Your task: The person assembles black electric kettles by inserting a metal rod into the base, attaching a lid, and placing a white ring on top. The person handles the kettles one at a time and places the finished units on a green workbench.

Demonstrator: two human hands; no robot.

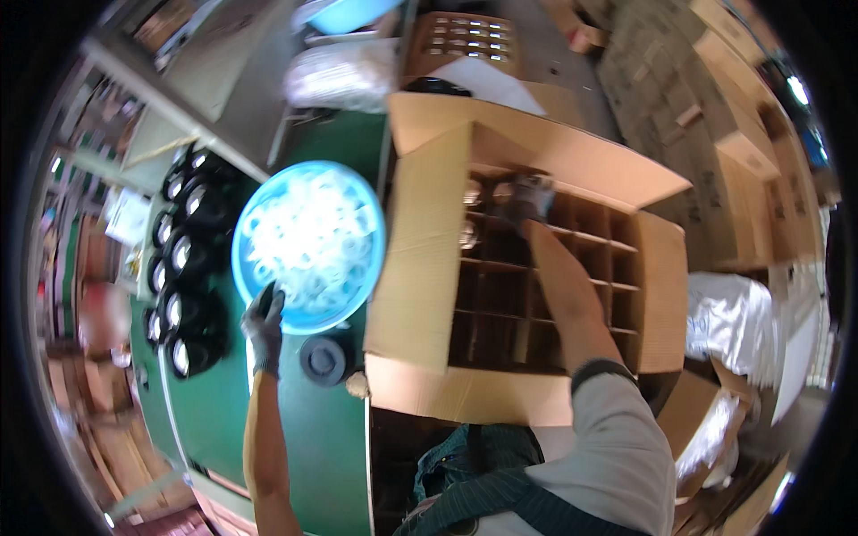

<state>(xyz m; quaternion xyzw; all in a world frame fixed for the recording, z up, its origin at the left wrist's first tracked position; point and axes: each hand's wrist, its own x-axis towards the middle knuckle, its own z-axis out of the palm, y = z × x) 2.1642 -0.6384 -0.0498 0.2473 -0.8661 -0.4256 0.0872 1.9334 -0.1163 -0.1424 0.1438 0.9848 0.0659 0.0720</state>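
My left hand, in a grey glove with dark fingertips, is at the near left rim of a light-blue basin. Its fingers look slightly apart, with nothing plainly held. Translucent white plastic rings fill the basin. My right hand, also gloved, reaches into the far row of an open carton with cardboard dividers. Its fingers are curled and blurred, and what they hold is hidden. Beside it, a few cells hold things with round shiny tops. A black round lid-like piece lies below the basin.
Black rounded vessels with shiny ends stand in rows on the green table, left of the basin. A small tan lump lies by the table edge. Stacked cartons and a silvery plastic bag are at the right.
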